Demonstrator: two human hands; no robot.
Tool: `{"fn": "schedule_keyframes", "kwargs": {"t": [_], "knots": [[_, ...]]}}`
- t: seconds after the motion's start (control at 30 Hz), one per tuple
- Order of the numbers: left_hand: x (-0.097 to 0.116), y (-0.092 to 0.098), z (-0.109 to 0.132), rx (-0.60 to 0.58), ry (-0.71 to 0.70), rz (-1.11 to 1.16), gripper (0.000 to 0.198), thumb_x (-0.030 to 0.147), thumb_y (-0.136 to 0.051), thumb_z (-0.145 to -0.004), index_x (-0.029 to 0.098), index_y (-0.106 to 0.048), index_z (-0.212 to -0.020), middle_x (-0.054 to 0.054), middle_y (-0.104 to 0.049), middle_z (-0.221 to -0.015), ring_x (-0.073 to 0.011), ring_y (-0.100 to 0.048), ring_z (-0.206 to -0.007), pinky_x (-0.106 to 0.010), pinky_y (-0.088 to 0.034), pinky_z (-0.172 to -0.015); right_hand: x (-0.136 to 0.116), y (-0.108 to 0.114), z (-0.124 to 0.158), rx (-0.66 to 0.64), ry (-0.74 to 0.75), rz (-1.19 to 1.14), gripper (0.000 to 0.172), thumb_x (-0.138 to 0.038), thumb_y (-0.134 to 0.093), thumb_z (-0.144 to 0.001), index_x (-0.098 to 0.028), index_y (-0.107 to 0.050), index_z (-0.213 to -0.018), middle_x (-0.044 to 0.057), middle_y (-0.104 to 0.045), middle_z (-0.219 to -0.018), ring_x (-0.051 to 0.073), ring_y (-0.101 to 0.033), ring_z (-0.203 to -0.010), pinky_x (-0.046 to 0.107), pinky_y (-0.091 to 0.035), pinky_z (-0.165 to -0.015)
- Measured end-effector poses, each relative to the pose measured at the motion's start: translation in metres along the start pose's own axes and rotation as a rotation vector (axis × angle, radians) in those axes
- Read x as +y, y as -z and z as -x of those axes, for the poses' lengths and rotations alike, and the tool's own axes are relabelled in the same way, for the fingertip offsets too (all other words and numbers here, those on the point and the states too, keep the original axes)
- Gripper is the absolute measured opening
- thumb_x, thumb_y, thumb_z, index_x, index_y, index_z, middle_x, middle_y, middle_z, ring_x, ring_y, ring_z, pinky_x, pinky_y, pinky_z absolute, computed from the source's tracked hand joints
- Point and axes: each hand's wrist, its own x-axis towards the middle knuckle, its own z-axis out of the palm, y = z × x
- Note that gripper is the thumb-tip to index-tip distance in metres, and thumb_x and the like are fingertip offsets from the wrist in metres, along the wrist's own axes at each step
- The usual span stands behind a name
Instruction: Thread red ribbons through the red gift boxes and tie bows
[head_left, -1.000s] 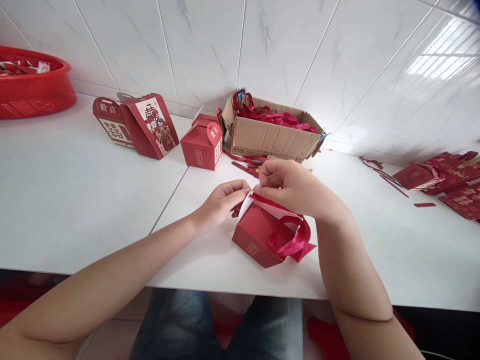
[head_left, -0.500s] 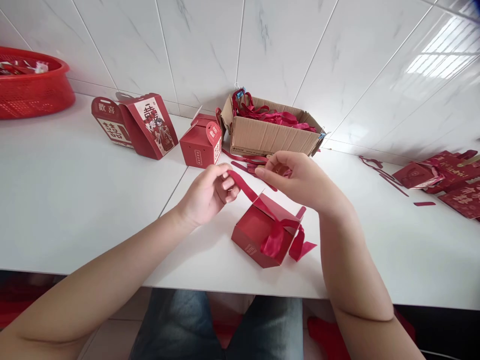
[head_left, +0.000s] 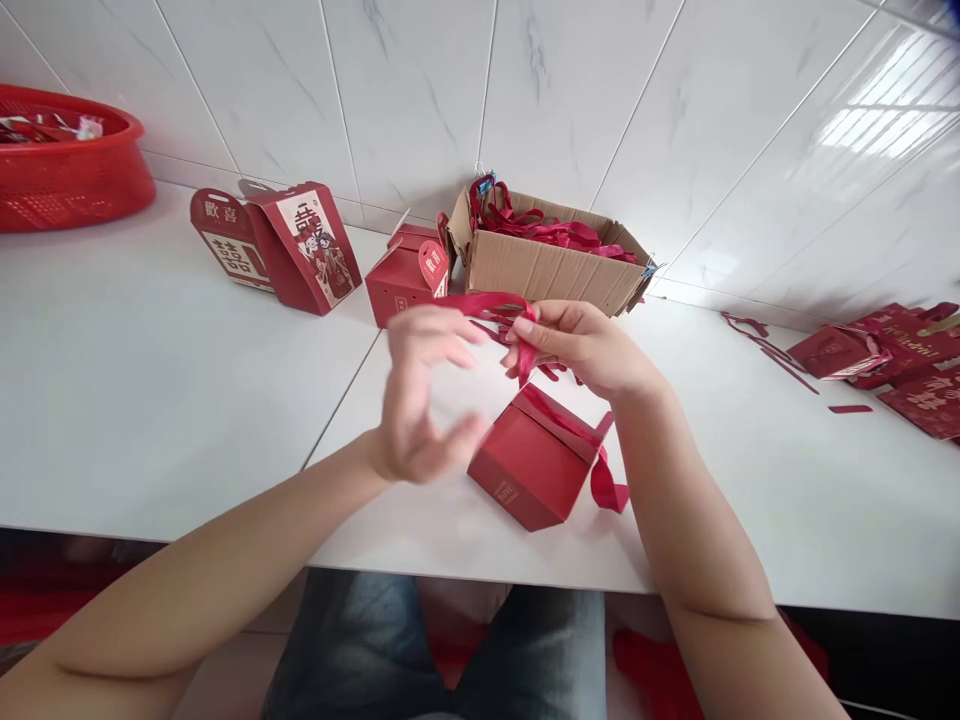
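Observation:
A red gift box sits on the white table in front of me, with red ribbon at its top and a loose ribbon end at its right side. My right hand pinches the red ribbon between thumb and fingers above the box's far edge. Beside it, left of the box, my left hand is blurred, its thumb and fingers spread wide. The ribbon stretches from my right hand to just behind the left fingers; whether it touches them I cannot tell.
An open cardboard box of red ribbons stands against the tiled wall. Left of it are a small red box and two taller printed boxes, a red carton among them. A red basket stands far left; red packages lie far right.
My left hand has let go its pinch on the ribbon and spread its fingers. My right hand has moved slightly and now pinches the ribbon. The loop over the box front is gone.

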Motion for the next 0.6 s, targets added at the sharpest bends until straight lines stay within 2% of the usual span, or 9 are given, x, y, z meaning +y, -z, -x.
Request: {"fn": "schedule_keyframes", "kwargs": {"t": [0.03,0.1,0.17,0.2,0.37,0.43,0.5,0.53,0.6], "knots": [[0.004,-0.003,0.006,-0.089,-0.068,-0.016,0.038,0.052,-0.062,-0.079,0.025,-0.050,-0.103,-0.008,-0.053,-0.111,-0.0261,-0.048,-0.110,-0.048,-0.034,-0.104,0.000,0.001,0.000,0.055,0.014,-0.026,0.033,-0.048,-0.069,-0.080,-0.015,-0.063,-0.083,0.004,-0.072,-0.076,0.011,-0.064,-0.064,0.023,-0.050,-0.060],[0.010,-0.012,0.016,-0.217,-0.063,-0.030,0.074,0.066,-0.073,-0.061,0.024,-0.044,-0.114,-0.012,-0.045,-0.118,-0.0317,-0.043,-0.114,-0.053,-0.036,-0.103,0.001,0.004,-0.001,0.151,0.049,-0.065,0.034,-0.050,-0.068,-0.081,-0.016,-0.063,-0.082,0.004,-0.071,-0.075,0.011,-0.064,-0.061,0.024,-0.051,-0.059],[0.012,-0.020,0.023,-0.267,-0.003,-0.054,0.098,0.067,-0.079,-0.049,0.023,-0.035,-0.124,-0.015,-0.036,-0.124,-0.0361,-0.036,-0.122,-0.056,-0.036,-0.104,0.002,0.007,-0.002,0.245,0.106,-0.073,0.035,-0.052,-0.068,-0.080,-0.018,-0.062,-0.080,0.003,-0.070,-0.074,0.011,-0.064,-0.061,0.024,-0.052,-0.058],[0.012,-0.023,0.026,-0.283,0.032,-0.067,0.102,0.064,-0.081,-0.049,0.023,-0.031,-0.128,-0.016,-0.033,-0.126,-0.0370,-0.034,-0.124,-0.057,-0.036,-0.104,0.002,0.009,-0.002,0.291,0.141,-0.065,0.036,-0.054,-0.068,-0.079,-0.018,-0.062,-0.079,0.002,-0.069,-0.073,0.012,-0.064,-0.061,0.024,-0.052,-0.057],[0.001,-0.016,0.020,-0.397,0.278,0.031,0.076,0.032,-0.072,-0.072,0.024,-0.027,-0.132,-0.014,-0.042,-0.128,-0.0316,-0.046,-0.123,-0.050,-0.041,-0.103,-0.004,0.019,0.003,0.400,0.237,-0.015,0.037,-0.056,-0.066,-0.078,-0.020,-0.063,-0.074,0.001,-0.066,-0.073,0.012,-0.065,-0.066,0.024,-0.053,-0.059],[-0.008,-0.009,0.012,-0.453,0.326,0.128,0.064,0.027,-0.065,-0.076,0.023,-0.032,-0.132,-0.014,-0.046,-0.132,-0.0304,-0.045,-0.128,-0.049,-0.038,-0.107,-0.009,0.023,0.009,0.400,0.229,-0.008,0.034,-0.054,-0.067,-0.079,-0.020,-0.065,-0.074,0.001,-0.066,-0.073,0.011,-0.064,-0.064,0.024,-0.053,-0.058],[-0.018,-0.004,0.006,-0.491,0.369,0.118,0.057,0.027,-0.060,-0.080,0.023,-0.037,-0.132,-0.013,-0.045,-0.137,-0.0297,-0.041,-0.133,-0.048,-0.034,-0.111,-0.014,0.025,0.015,0.383,0.210,0.010,0.032,-0.051,-0.069,-0.078,-0.019,-0.067,-0.074,0.002,-0.067,-0.072,0.012,-0.063,-0.062,0.024,-0.052,-0.055],[-0.024,-0.002,0.004,-0.464,0.383,0.047,0.055,0.027,-0.058,-0.081,0.023,-0.038,-0.132,-0.012,-0.045,-0.139,-0.0293,-0.039,-0.134,-0.048,-0.032,-0.113,-0.017,0.025,0.018,0.367,0.198,0.026,0.031,-0.049,-0.070,-0.078,-0.019,-0.067,-0.074,0.003,-0.068,-0.072,0.012,-0.063,-0.062,0.024,-0.052,-0.054],[-0.033,0.000,0.002,-0.323,0.371,-0.173,0.051,0.026,-0.058,-0.082,0.022,-0.041,-0.130,-0.012,-0.047,-0.137,-0.0288,-0.040,-0.132,-0.048,-0.031,-0.112,-0.022,0.025,0.023,0.335,0.173,0.060,0.030,-0.047,-0.071,-0.078,-0.018,-0.068,-0.074,0.004,-0.069,-0.073,0.013,-0.064,-0.062,0.024,-0.051,-0.052]]}}
